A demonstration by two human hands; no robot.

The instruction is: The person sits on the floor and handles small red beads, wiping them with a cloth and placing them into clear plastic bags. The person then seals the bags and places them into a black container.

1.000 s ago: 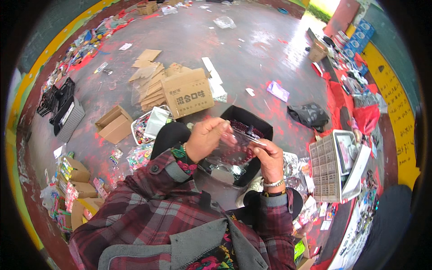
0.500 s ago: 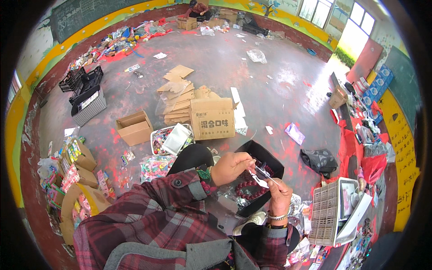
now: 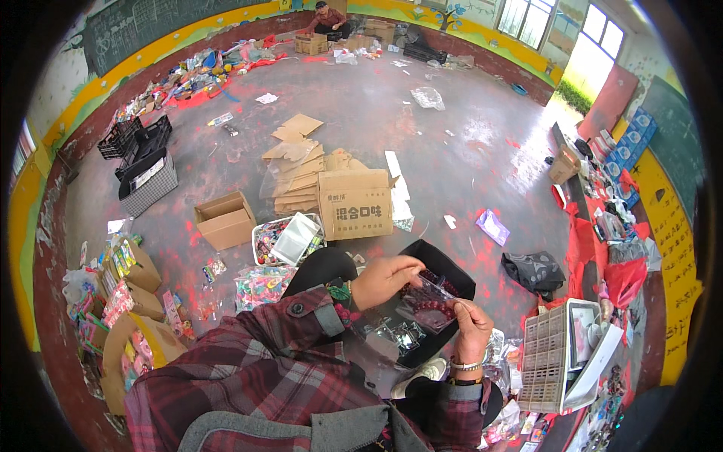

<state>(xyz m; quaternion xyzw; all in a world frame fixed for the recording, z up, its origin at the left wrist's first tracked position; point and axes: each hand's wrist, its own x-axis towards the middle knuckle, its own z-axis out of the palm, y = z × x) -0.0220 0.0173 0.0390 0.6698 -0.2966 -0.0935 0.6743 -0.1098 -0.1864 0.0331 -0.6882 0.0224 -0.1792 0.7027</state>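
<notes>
A clear plastic bag (image 3: 429, 303) is stretched between my two hands. My left hand (image 3: 385, 282) pinches its upper left edge, and my right hand (image 3: 472, 325) grips the edge at lower right. Under the bag stands an open black box (image 3: 461, 277) holding dark red bead strings (image 3: 450, 289), seen partly through the film. Whether the bag itself has anything inside I cannot tell. Crumpled clear packaging (image 3: 407, 337) lies at the box's near end, close below my left hand.
Ahead are a brown carton (image 3: 355, 211), flattened cardboard (image 3: 297, 177) and a white basket (image 3: 260, 239) of small goods. A beige crate (image 3: 544, 358) stands at right beside a dark bag (image 3: 533, 271). Cartons (image 3: 139, 301) of packaged items sit at left. Another person (image 3: 329, 21) sits far off.
The narrow, folded-looking film with a white piece between my hands has given way to a wider spread of clear bag. The view has tilted up slightly, showing more of the far person.
</notes>
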